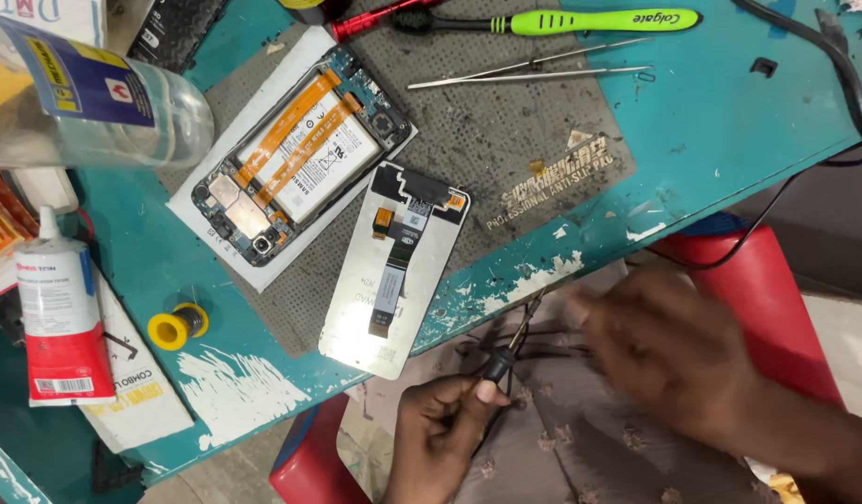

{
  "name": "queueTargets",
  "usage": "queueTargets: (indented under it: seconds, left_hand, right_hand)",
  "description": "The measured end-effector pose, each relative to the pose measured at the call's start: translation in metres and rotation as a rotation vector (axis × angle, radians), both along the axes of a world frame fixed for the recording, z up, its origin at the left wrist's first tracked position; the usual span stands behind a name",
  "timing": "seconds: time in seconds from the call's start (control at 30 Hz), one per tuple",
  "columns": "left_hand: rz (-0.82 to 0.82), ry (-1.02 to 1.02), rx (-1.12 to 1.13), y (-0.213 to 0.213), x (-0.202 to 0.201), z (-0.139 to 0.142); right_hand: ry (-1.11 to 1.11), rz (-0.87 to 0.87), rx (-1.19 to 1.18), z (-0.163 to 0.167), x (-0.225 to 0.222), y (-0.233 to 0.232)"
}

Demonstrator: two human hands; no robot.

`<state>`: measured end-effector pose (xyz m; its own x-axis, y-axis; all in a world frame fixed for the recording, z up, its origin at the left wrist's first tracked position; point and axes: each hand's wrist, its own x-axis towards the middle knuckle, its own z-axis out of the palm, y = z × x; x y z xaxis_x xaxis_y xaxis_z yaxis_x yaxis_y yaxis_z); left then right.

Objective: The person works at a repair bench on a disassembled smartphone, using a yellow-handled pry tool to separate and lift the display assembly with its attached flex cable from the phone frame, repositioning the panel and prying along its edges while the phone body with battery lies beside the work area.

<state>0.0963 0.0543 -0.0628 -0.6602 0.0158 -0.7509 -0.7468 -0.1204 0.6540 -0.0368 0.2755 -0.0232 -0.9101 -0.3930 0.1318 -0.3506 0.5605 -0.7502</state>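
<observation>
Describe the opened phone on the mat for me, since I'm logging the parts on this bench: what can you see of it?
The opened phone lies flat and back-up, cover off, set diagonally on a white sheet over the grey mat. A white battery fills its middle, crossed by two orange flex ribbons running lengthwise. Circuit boards with metal shields and camera modules show at both ends. Neither hand touches it; the detached screen panel lies just beside its lower right edge.

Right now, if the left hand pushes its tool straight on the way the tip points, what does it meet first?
Likely the worn table edge, just beyond the tool held by the left hand; depth is unclear, so it may pass below.
</observation>
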Motion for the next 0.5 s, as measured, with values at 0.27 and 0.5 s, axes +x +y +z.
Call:
queueTargets:
  seconds: [0.27,0.5]
  left_hand:
    - [-0.013,-0.141,0.21,-0.011,-0.004,-0.001]
    - [0.014,-0.083,0.291,-0.01,-0.005,-0.003]
  right_hand:
    - [0.042,0.066,-0.07,-0.009,0.004,-0.003]
    - [0.033,0.058,-0.016,-0.009,0.005,0.0]
